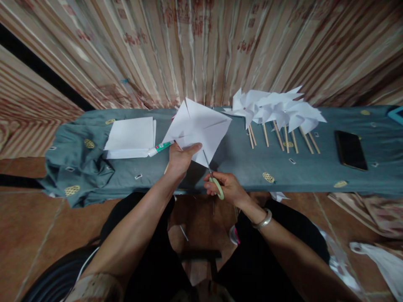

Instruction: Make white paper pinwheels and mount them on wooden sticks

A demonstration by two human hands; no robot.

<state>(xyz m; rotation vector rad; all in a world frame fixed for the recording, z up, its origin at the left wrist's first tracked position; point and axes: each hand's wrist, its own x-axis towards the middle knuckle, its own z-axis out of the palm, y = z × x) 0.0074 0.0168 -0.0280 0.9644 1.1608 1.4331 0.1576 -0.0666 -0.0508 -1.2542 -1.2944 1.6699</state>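
Note:
My left hand point(181, 158) is closed on the lower left edge of a white square sheet of paper point(204, 121), its thumb lying on top. Slits run inward from the sheet's corners. My right hand point(227, 186) grips scissors point(217, 188) with pale green handles, and their blades are at the paper's bottom corner. Just left of my left hand lies a green and white tube point(160, 147). Beside it rests a stack of white paper point(130, 134).
Several white paper pinwheels point(280, 109) on wooden sticks lie at the back right. Further right is a black phone point(350, 149), with a blue object point(396, 114) at the edge. A patterned grey-green cloth point(252, 176) covers the narrow table, bunched at left. A curtain point(201, 54) hangs behind.

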